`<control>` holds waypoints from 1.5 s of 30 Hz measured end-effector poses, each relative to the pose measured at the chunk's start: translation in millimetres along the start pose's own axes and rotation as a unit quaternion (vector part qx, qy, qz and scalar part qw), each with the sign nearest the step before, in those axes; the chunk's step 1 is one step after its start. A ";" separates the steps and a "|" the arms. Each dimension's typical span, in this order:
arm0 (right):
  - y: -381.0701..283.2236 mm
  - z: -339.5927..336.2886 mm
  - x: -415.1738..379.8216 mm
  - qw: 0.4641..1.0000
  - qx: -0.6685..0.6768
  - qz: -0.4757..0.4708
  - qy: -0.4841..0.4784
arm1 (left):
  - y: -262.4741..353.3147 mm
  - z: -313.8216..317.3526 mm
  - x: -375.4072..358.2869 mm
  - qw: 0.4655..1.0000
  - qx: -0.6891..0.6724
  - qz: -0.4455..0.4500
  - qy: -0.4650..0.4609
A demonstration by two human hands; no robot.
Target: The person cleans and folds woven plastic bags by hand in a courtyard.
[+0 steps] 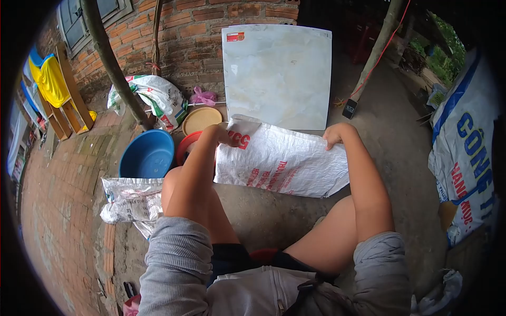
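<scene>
A white woven sack (284, 160) with red print is stretched out between my two hands, above the ground in front of my knees. My left hand (226, 136) grips its upper left part, near the large red digits. At the sack's upper right corner, my right hand (337, 134) is closed on the edge. Just behind the sack stands a large pale tile-like panel (278, 76) with a small red label. A red basin (187, 146) sits partly hidden behind my left forearm.
To the left are a blue basin (147, 155), a round tan lid (202, 120) and a crumpled white sack (132, 203). A full sack (158, 100) leans by a wooden pole (113, 60). On the right hangs a large printed banner (464, 152); another pole (377, 50) carries a red wire.
</scene>
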State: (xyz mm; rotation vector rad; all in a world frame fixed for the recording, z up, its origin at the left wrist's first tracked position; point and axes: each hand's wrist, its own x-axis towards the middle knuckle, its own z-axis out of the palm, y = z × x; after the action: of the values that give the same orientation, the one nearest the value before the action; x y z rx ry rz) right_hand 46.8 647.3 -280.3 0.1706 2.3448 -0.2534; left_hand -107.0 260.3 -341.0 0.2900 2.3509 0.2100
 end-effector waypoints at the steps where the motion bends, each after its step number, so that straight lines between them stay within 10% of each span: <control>1: 7.1 3.0 11.3 0.999 0.038 -0.020 0.025 | 20.7 -1.9 -31.1 0.997 0.061 0.024 0.037; 5: 37.4 62.0 97.6 0.979 0.008 0.044 0.199 | 15.0 57.8 105.3 0.991 0.046 -0.017 0.122; 9: -3.3 143.3 129.3 0.927 0.019 0.076 0.366 | 28.2 144.4 65.9 0.979 0.023 0.058 0.195; 21: -13.7 191.0 163.7 0.921 -0.043 -0.053 0.384 | -29.0 300.2 89.5 0.928 -0.182 0.051 0.320; 23: -23.1 164.7 179.3 0.966 -0.012 0.007 0.257 | -62.2 287.4 137.4 0.845 -0.531 0.050 0.031; 25: -38.5 116.6 173.6 0.976 0.021 0.031 0.212 | -53.3 233.4 136.6 0.876 -0.480 0.031 -0.007; 30: -71.1 54.0 147.5 0.806 0.057 0.031 0.588 | -47.5 142.3 172.7 0.786 -0.459 -0.022 0.413; 32: -86.6 68.5 156.3 0.774 0.026 0.010 0.632 | -0.7 111.0 112.2 0.760 -0.239 -0.165 0.581; 34: -93.0 93.9 172.5 0.775 -0.012 -0.031 0.631 | 13.3 119.9 114.2 0.691 -0.165 -0.075 0.699; 36: -85.0 142.3 196.3 0.852 -0.029 -0.052 0.520 | 37.2 147.9 122.5 0.753 -0.110 0.000 0.649; 41: -29.3 264.0 221.7 0.991 -0.073 0.057 0.094 | 51.7 262.5 136.4 0.987 -0.037 0.015 0.159; 45: -38.3 301.7 222.9 0.994 -0.060 0.052 0.070 | 18.7 324.1 127.6 0.994 -0.002 0.028 0.109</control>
State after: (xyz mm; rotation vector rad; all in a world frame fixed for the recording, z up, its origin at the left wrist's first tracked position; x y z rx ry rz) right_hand 88.1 550.5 -642.4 0.2595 2.4736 -0.0511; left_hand 34.3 334.0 -651.2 0.3457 2.5592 0.2850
